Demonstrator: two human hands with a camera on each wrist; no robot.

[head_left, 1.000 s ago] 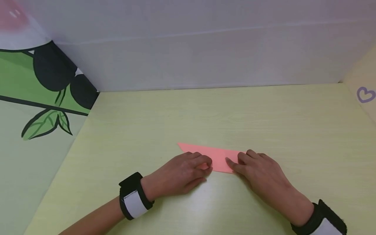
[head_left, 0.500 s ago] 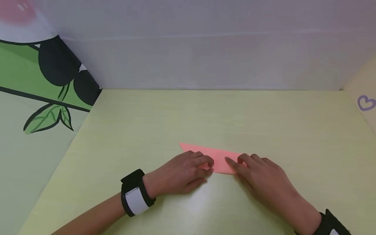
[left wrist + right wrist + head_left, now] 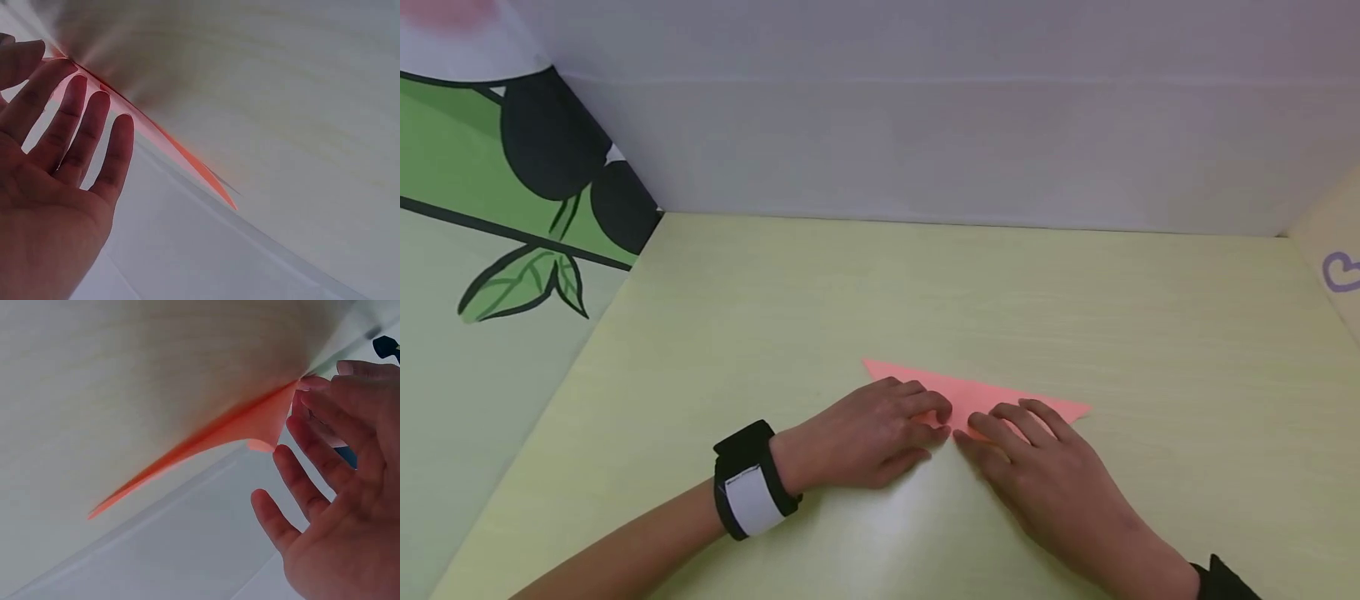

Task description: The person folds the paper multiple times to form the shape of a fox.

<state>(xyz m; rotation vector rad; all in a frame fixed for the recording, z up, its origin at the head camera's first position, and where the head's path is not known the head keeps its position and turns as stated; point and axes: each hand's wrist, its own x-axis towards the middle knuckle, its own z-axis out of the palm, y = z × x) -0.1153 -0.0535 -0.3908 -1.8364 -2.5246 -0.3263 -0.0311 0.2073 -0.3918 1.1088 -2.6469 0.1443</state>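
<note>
Pink paper (image 3: 966, 393) lies on the desk (image 3: 790, 292) in front of you, a long folded strip set aslant, its left tip farther from you than its right. At the far left stands a panel (image 3: 433, 400) painted with dark rounded shapes and a green leaf (image 3: 508, 287). Your left wrist wears a black band (image 3: 741, 450) with a white patch. Your left hand (image 3: 868, 437) rests on the paper's left part; its grip is relaxed, the fingers bent gently in the head view, and the thumb lies lowest, just off the near edge. From your left wrist you see the paper taper to a point past the little finger. Your right hand (image 3: 1048, 483) touches the paper's right part with its fingers spread and loose, its grip clasping nothing; your right wrist view shows the paper arching up beside those fingertips. Farthest right, a purple heart (image 3: 1330, 283) marks the pale side wall.
</note>
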